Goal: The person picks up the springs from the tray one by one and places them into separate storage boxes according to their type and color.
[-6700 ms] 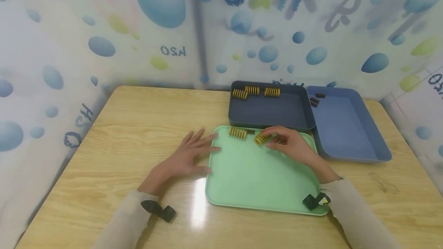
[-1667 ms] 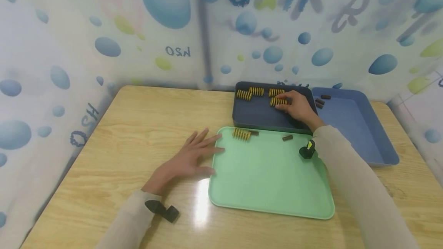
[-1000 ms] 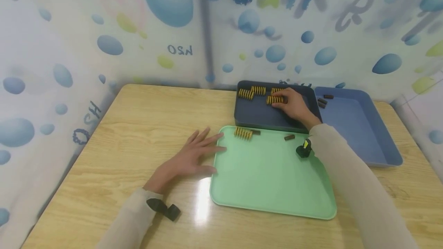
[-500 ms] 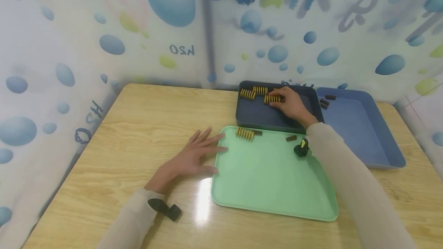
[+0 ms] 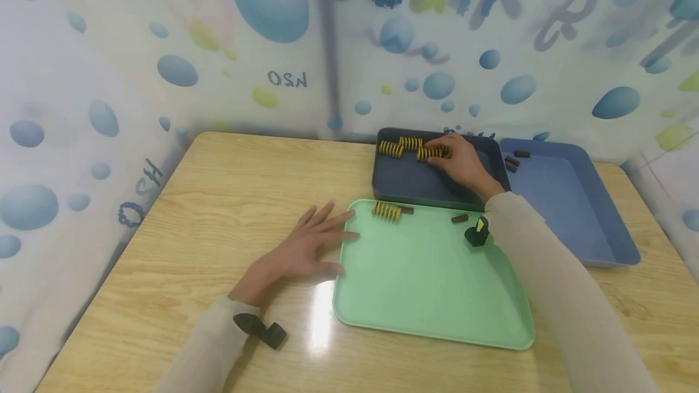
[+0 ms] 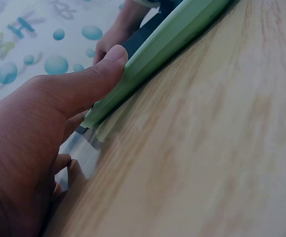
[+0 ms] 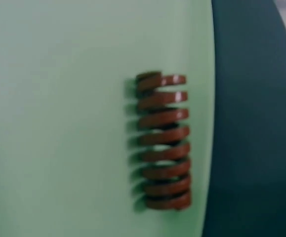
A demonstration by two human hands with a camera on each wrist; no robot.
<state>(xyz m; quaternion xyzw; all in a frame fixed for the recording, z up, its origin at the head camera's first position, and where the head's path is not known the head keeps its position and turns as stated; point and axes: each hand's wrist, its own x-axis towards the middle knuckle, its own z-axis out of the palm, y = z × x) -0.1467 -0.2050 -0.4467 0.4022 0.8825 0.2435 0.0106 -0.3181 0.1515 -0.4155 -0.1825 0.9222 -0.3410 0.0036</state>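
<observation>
Over the dark tray (image 5: 431, 184), my right hand (image 5: 461, 161) pinches a yellow spring (image 5: 428, 154) between thumb and fingers, lying crosswise close over the tray floor. Two more yellow springs, a left one (image 5: 390, 149) and a back one (image 5: 411, 143), lie in that tray's back left corner. My left hand (image 5: 300, 250) is spread at the green tray's (image 5: 431, 284) left side, fingertips and thumb (image 6: 96, 81) at its rim. On the green tray lie a larger yellow spring (image 5: 386, 211), a small brown spring (image 5: 406, 210) and another brown spring (image 5: 460, 218), seen large and reddish in the right wrist view (image 7: 163, 140).
A blue tray (image 5: 562, 199) stands to the right of the dark one, with several small brown springs (image 5: 512, 161) in its back left corner. All trays sit on a wooden table (image 5: 246, 174) against a patterned wall (image 5: 218, 47).
My right hand has carried the yellow spring from the green tray into the dark tray, then shifted it slightly left, close to the springs there. My left hand has stayed by the green tray.
</observation>
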